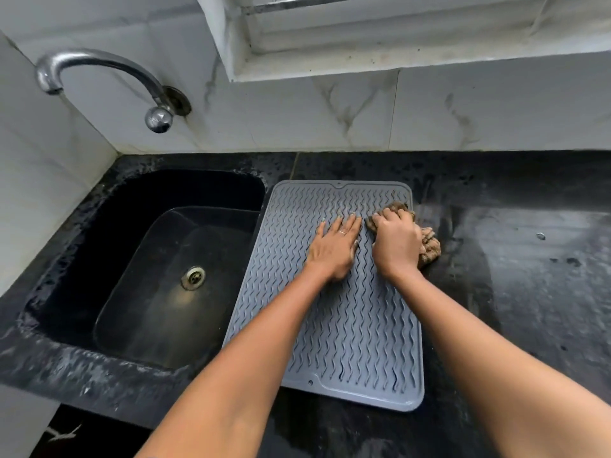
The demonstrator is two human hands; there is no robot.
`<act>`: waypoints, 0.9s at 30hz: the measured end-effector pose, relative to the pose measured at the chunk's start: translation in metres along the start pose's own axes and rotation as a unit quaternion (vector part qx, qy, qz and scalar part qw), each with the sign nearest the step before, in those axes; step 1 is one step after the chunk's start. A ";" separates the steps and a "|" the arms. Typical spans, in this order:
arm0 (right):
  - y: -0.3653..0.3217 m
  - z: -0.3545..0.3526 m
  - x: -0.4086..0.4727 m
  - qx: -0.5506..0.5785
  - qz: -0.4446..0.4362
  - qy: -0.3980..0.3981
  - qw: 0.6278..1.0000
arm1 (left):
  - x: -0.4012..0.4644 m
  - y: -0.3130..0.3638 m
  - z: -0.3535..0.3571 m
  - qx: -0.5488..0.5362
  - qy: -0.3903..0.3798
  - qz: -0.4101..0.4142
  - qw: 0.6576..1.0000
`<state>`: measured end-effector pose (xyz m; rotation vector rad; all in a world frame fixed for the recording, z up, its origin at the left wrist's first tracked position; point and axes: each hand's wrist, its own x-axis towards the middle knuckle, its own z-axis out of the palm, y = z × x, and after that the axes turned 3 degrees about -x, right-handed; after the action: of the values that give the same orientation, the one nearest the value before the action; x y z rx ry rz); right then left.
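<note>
The left hand (pixel 335 247) lies flat with fingers straight and together, its palm pressed on the grey ribbed silicone drying mat (pixel 350 325). A thin ring shows on one finger. Just to its right, the right hand (pixel 395 244) is curled round a crumpled brown woven cloth (pixel 429 247), which bulges out past the fingertips and past the hand's outer side. The cloth sits at the mat's far right edge, partly on the mat and partly on the black speckled stone counter (pixel 515 292) beyond it.

The work in hand looks like wiping the mat. To do it well, I judge the flat hand should bear down firmly so the soft mat neither slides nor rucks. The cloth should run along the wavy ridges rather than across them, so that it gets into the grooves. The near half of the mat, under the forearms, seems yet to be covered.

Left of the left hand, the mat's long edge runs just beside the rim of the black sunken sink (pixel 82 246), which has a round metal drain (pixel 193 277) in its floor. Further left and beyond, a curved chrome tap (pixel 99 64) comes out of the white marbled wall tiles (pixel 330 110).

No brand, label or writing can be read on anything here.
</note>
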<state>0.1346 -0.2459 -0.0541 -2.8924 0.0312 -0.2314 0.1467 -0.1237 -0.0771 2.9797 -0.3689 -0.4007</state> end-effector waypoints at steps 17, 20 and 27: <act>0.007 -0.033 -0.040 0.171 0.154 0.035 0.973 | -0.040 0.005 -0.006 -0.030 -0.053 0.028 0.998; 0.009 -0.025 -0.034 0.096 0.052 -0.069 0.992 | -0.052 0.002 0.000 -0.036 -0.059 0.034 0.997; -0.019 -0.005 -0.110 0.037 0.057 0.082 0.994 | -0.053 0.004 0.003 -0.030 -0.056 0.028 0.998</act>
<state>0.0251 -0.2240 -0.0615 -2.7795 0.2107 -0.4380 0.0952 -0.1141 -0.0662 2.8893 -0.4413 -0.5634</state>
